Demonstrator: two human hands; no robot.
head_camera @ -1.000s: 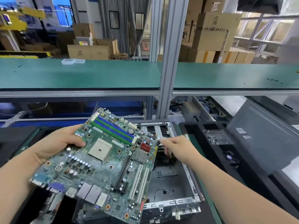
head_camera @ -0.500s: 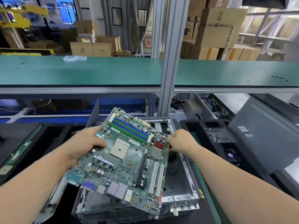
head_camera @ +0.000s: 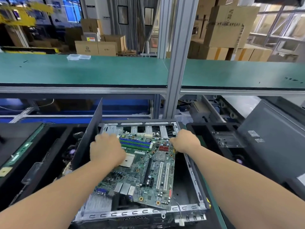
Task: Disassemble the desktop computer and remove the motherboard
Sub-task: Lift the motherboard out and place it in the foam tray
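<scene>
An open desktop computer case (head_camera: 194, 176) lies flat on a workbench, seen from above by the person working on it; every place below is given relative to this case. One dark side panel (head_camera: 89, 139) stands tilted up along the case's left edge, and a second grey panel (head_camera: 270, 142) leans well off to its right.

Over the case's open top sits one green motherboard (head_camera: 145, 169), slanted – its near corner rides above the case's front rail, its far edge dips toward the case's back wall. The board's long axis runs from the case's front to its back, in line with the person's forearms.

Two bare hands meet the board at its far end. The left hand (head_camera: 107, 149) lies over the board's far-left area beside the blue and green memory slots (head_camera: 135, 143), fingers blurred, so whether it grips the edge or only presses cannot be told. The right hand (head_camera: 185, 141) has its fingers curled at the board's far-right corner, apparently pinching it – the nearer hand to the case's right wall.

Judged from this, the board is loose and only needs lifting clear; counted: one case, one motherboard, two panels, two hands
</scene>
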